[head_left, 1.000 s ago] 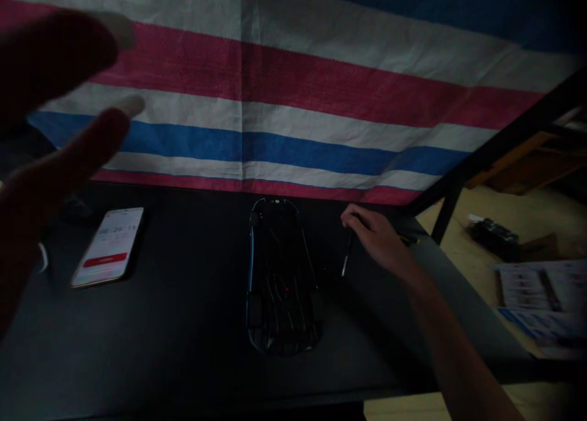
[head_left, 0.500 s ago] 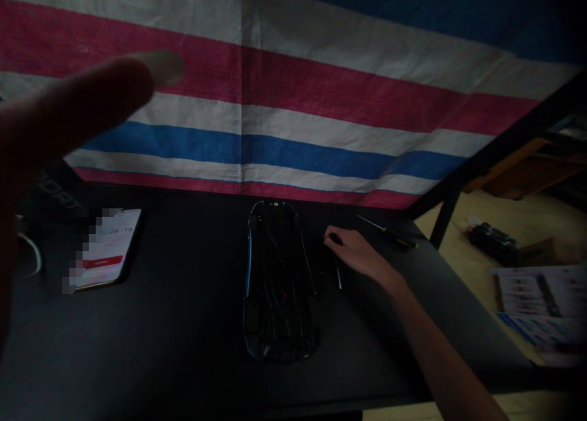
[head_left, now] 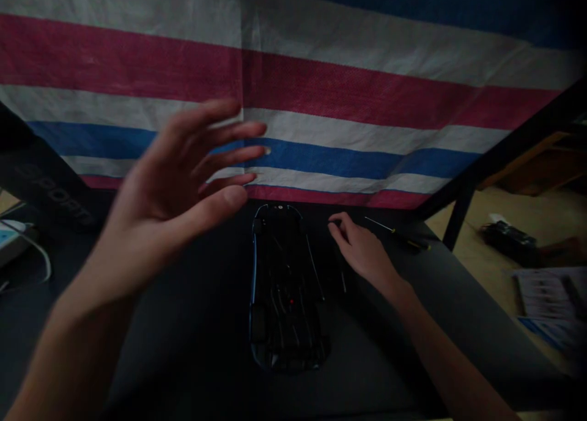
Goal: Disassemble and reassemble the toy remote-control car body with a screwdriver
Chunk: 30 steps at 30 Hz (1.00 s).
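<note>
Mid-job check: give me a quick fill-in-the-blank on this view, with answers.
1. The toy car lies upside ____ on the table.
2. The sheet behind the left hand has white, pinkish-red and ____ stripes.
3. In the picture, the screwdriver with yellow on its handle lies to the ____ of the right hand.

Missing words: down; blue; right.

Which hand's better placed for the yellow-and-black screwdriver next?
Right, I'd say: the right hand sits low near the screwdriver, though its grip is unclear. The left hand is raised, open, farther off, left of the upturned car.
</note>
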Tool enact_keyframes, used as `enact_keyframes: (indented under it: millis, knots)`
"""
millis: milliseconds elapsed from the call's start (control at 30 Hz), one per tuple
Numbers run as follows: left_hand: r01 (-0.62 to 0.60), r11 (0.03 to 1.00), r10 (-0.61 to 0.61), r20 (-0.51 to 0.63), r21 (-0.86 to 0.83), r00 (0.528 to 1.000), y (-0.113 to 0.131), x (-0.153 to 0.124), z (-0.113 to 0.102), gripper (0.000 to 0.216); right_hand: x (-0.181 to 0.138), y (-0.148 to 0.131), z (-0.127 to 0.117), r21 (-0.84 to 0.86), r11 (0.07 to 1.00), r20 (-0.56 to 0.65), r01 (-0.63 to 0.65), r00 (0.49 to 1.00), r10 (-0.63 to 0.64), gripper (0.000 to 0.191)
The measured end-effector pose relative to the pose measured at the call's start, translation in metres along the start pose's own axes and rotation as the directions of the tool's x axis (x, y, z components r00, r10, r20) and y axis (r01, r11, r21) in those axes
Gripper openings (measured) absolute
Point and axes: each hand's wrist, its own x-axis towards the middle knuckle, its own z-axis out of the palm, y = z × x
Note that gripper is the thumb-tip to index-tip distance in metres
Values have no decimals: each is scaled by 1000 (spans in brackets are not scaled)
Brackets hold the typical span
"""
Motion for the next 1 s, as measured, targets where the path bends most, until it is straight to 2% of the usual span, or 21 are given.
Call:
enact_keyframes:
  millis: [67,133,233,367,433,533,600,833,1000]
  knots:
    - [70,997,-69,29,-14,997,-35,2,3,54,4,-15,-7,65,996,-62,58,997,-54,30]
    - [216,976,-216,48,15,975,-77,1,7,59,10,-35,-11,135,979,-98,154,985,-142,29]
    - [457,889,-451,118,-29,885,-118,-11,12,81,18,-73,-15,134,968,-61,210,977,-204,33]
    - [698,687,-629,316,-202,710,-125,-30,18,90,25,-124,-12,2,991,119,132,984,-132,61]
    - [740,611,-641,373,-279,670,-124,-38,20,95,27,-142,-7,-35,993,153,112,983,-105,73]
    - [713,588,-589,402,-382,701,-129,-45,22,108,30,-157,2,-77,990,166,114,981,-100,89]
    - [693,581,-549,423,-427,721,-135,-48,22,110,31,-159,7,-94,988,177,119,979,-101,96]
    - [634,621,-474,424,-461,772,-139,-49,23,97,33,-156,3,-72,991,159,115,982,-103,75]
    - [661,609,-505,429,-438,749,-136,-51,25,97,32,-156,-1,-51,994,162,99,983,-90,77]
